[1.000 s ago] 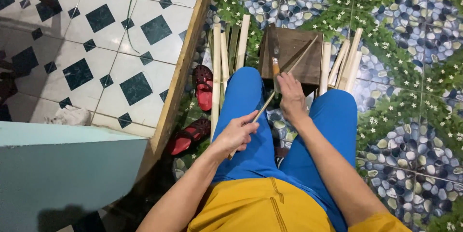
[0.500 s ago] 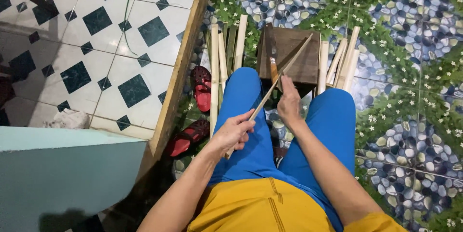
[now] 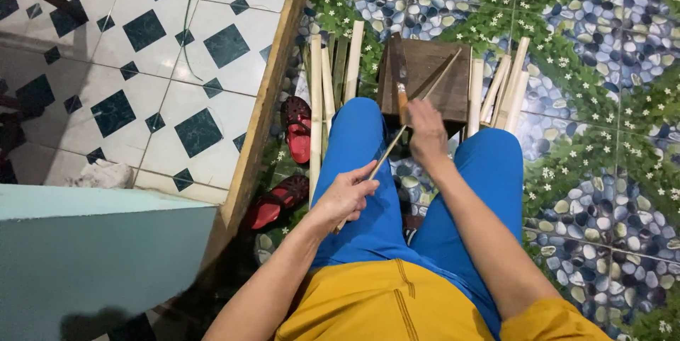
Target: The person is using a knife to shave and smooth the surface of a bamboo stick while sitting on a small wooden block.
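Since the earlier frame, my right hand is sliding up the bamboo strip; left hand is gripping its lower end, closed. Knife on block is risking cut fingers.

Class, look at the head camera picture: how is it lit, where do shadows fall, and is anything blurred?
Head view: even, soft light, no glare; a dark shadow lies on the teal surface at bottom left; the right hand on the knife is slightly soft, while the left hand, the stick and the floor tiles are sharp.

Home floor: patterned tiles, sandals
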